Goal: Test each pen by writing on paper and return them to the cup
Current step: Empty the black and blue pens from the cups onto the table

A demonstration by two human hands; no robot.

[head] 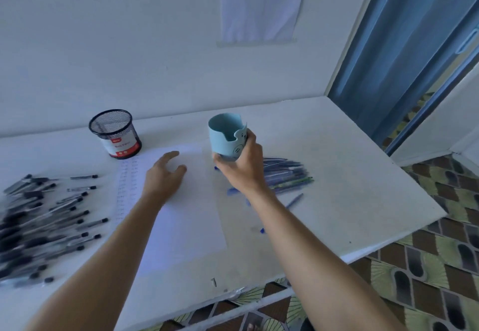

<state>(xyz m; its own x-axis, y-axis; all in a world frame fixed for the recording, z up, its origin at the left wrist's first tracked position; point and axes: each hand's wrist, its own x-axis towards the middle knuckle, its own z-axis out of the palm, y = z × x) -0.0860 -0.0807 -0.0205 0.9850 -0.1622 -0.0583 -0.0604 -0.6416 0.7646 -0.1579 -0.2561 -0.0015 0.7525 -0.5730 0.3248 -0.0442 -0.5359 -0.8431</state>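
While black pens (41,227) lie heaped along the desk's (350,188) left edge, the left hand (162,177) rests flat on marked paper (186,227). Mid-desk, the right hand (242,172) grips a blue cup (224,136) aloft, blue pens (287,172) beside. A mesh cup (115,133) stands far-left. Both look empty: pens unreturned.

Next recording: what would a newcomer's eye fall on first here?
The light blue cup, gripped by the right hand at the centre, stands out first. The left hand rests flat on the paper beside it. Heaps of pens flank them: dark pens far left, blue pens behind the right hand.
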